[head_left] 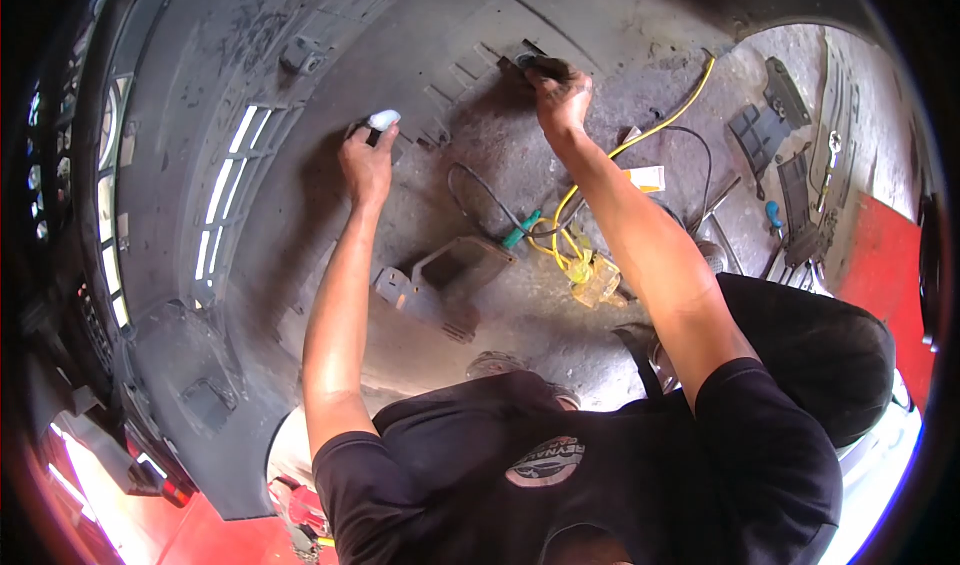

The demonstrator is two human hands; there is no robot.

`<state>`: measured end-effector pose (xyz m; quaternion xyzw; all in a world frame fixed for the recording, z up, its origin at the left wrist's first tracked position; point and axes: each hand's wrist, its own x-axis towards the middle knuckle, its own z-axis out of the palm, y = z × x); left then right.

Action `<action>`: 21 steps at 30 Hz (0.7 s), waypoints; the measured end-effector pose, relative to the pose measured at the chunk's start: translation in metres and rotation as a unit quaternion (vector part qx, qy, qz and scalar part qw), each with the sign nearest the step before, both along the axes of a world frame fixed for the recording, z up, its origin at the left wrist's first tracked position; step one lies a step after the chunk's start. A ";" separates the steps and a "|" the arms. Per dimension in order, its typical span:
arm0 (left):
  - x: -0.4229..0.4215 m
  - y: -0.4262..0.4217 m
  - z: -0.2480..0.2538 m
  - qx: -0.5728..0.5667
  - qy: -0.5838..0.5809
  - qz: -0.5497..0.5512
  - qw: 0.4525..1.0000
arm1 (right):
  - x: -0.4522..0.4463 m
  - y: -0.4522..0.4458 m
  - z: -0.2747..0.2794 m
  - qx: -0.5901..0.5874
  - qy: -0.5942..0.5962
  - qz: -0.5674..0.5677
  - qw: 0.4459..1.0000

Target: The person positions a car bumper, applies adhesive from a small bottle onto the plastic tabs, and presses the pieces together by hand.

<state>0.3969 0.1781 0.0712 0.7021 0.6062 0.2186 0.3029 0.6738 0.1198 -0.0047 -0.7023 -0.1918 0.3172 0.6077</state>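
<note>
Over dark panel [400, 45], I see left hand [368, 170] pinching white piece [383, 120]; right hand's [563, 95] grip, can't tell.

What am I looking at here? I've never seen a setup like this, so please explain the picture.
There is no robot here: a person is working with two bare hands, and the one picture comes from a camera on their head, looking down. That is why their dark shirt fills the bottom. The wide lens bends everything.

The left hand pinches a small white item. The right hand reaches to a large, dark curved panel, perhaps a car part; what its fingers grip is too dark to tell.

Around them lie a yellow cable, a green item and dark parts.
</note>
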 end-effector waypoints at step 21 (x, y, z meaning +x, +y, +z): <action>0.010 -0.003 0.007 0.014 0.017 0.006 1.000 | -0.003 -0.002 0.008 0.030 0.094 -0.017 0.995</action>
